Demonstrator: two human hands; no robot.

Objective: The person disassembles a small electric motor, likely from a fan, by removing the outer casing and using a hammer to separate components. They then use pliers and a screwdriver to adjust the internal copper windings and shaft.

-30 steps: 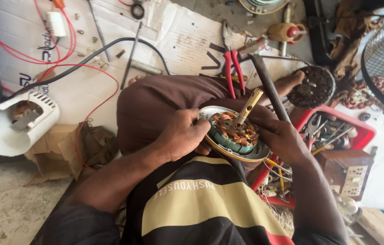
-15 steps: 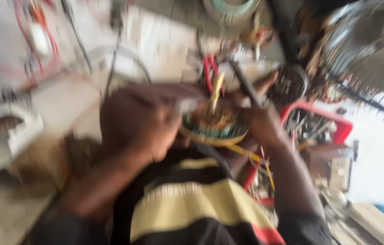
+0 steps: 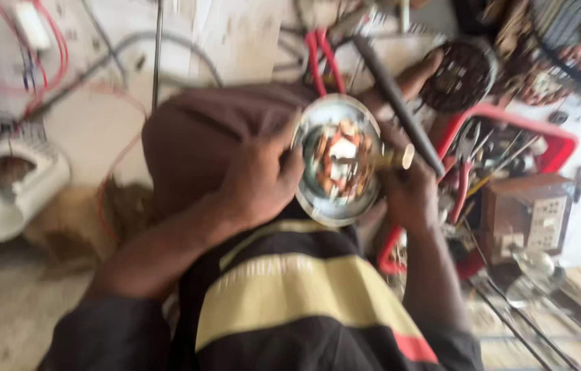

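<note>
One head-worn camera looks steeply down from above the person's own chest and lap, close in; the left hand (image 3: 259, 182) and right hand (image 3: 410, 192) fill the middle. The cluttered floor (image 3: 2, 316) lies left and far; the view is blurred.

Glossy metal motor housing (image 3: 335, 161), copper windings (image 3: 337, 159)

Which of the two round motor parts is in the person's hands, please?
The shiny silver one with copper coils, on the lap; the dark one lies untouched beyond.
</note>
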